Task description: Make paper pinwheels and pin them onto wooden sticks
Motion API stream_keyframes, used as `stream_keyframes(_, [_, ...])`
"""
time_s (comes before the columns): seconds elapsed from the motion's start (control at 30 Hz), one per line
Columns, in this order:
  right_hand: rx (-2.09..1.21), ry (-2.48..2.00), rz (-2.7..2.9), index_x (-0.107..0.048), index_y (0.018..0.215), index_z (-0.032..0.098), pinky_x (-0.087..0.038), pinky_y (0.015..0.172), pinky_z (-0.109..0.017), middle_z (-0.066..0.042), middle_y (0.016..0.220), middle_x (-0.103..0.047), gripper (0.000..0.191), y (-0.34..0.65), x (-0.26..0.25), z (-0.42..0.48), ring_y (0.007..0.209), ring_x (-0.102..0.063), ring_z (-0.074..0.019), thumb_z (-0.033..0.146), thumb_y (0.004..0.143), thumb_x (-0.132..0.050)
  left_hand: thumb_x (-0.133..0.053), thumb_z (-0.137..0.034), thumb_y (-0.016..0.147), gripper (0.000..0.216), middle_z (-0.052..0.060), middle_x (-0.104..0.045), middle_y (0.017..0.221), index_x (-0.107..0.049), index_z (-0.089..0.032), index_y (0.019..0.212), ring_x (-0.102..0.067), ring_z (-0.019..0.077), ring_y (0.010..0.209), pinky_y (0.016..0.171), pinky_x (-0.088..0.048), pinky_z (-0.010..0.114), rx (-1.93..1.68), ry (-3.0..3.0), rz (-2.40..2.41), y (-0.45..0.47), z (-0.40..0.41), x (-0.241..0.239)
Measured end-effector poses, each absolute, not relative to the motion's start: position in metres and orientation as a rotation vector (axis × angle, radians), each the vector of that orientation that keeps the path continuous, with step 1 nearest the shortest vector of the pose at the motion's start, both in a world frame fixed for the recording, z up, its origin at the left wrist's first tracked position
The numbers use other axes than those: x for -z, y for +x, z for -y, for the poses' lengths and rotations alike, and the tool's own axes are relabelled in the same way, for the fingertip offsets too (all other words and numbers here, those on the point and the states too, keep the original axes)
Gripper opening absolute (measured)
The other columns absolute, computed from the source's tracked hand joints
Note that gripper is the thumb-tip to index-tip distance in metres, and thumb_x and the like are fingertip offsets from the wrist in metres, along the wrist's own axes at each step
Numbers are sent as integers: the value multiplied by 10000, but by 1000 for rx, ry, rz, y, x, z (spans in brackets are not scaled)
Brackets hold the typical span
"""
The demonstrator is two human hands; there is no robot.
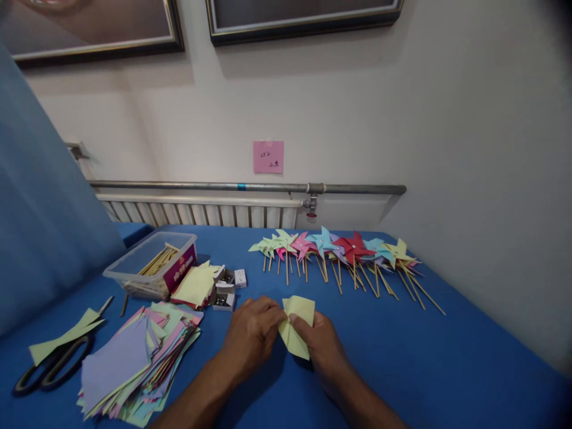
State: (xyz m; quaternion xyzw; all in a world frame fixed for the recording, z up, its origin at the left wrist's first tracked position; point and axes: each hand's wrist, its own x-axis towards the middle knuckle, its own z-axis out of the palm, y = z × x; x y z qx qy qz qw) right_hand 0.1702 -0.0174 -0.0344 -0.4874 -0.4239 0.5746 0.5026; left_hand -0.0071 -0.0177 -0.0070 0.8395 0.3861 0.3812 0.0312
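A pale yellow paper square point(300, 341), creased and partly folded, is held up between both hands above the blue table. My right hand point(328, 345) grips its right side, thumb pressed on the front near the middle. With fingers curled, my left hand point(254, 330) pinches the paper's left edge. Just left of that hand stand small open boxes point(224, 298) of metal pins. Beyond the paper, finished paper pinwheels point(322, 241) on wooden sticks lie in a row.
A big stack of coloured paper point(120, 357) lies front left, beside black-handled scissors point(67, 360) with paper strips on them. Behind are yellow squares point(196, 285) and a clear plastic tub point(129, 280) of sticks. A pipe point(196, 186) and radiator run along the wall.
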Motion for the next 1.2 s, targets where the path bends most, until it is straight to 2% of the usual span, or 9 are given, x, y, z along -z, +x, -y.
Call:
stream_keyframes(0.53, [-1385, -1177, 1039, -779, 910, 143, -496, 571, -287, -50, 714, -760, 496, 170, 36, 15, 617, -674, -209, 587, 709, -872, -519, -121, 1024, 276, 77, -770, 954, -770, -208, 950, -667, 183, 779, 732, -433, 326, -1162, 2952, -1258, -10, 15, 8])
stream_keyframes(0.73, [-1427, -1100, 1023, -788, 977, 149, -540, 632, -308, -76, 825, -800, 550, 170, 31, 18, 693, -713, -228, 627, 719, -874, -549, -114, 1022, 233, 73, -754, 972, -749, -210, 951, -626, 184, 748, 736, -436, 341, -1137, 3100, -1325, -8, 15, 9])
stream_keyframes(0.87, [-1453, -1081, 986, -791, 1003, 146, -554, 647, -310, -80, 846, -812, 553, 169, 31, 16, 709, -731, -236, 564, 667, -922, -552, -119, 1019, 222, 77, -757, 991, -747, -210, 962, -629, 190, 753, 740, -441, 342, -1145, 3105, -1304, -8, 15, 10])
stream_keyframes(0.97, [-1426, -1122, 1005, -801, 1018, 141, -560, 648, -320, -79, 836, -818, 538, 171, 33, 14, 698, -738, -246, 527, 659, -912, -528, -125, 1013, 246, 89, -767, 1011, -756, -208, 972, -667, 207, 814, 771, -458, 347, -1174, 2971, -1287, -8, 18, 6])
stream_keyframes(1.07, [-1394, -1163, 1069, -812, 988, 144, -569, 656, -339, -83, 820, -824, 486, 172, 29, 14, 690, -744, -261, 518, 685, -879, -485, -147, 1007, 280, 87, -778, 1011, -759, -205, 1024, -704, 221, 908, 810, -476, 342, -1236, 2562, -1319, -9, 22, -5])
stream_keyframes(1.13, [-1357, -1181, 1106, -814, 980, 153, -572, 649, -343, -82, 812, -827, 450, 172, 23, 16, 704, -750, -273, 505, 704, -860, -504, -222, 1002, 251, 58, -767, 918, -749, -204, 950, -694, 207, 856, 767, -468, 314, -1218, 2201, -1377, -9, 23, -14])
stream_keyframes(1.2, [-1320, -1182, 1143, -814, 974, 165, -573, 644, -338, -73, 805, -826, 413, 171, 17, 20, 726, -752, -279, 493, 724, -839, -566, -337, 966, 247, 19, -709, 756, -718, -204, 823, -636, 184, 718, 660, -418, 283, -1119, 1864, -1409, -9, 22, -19])
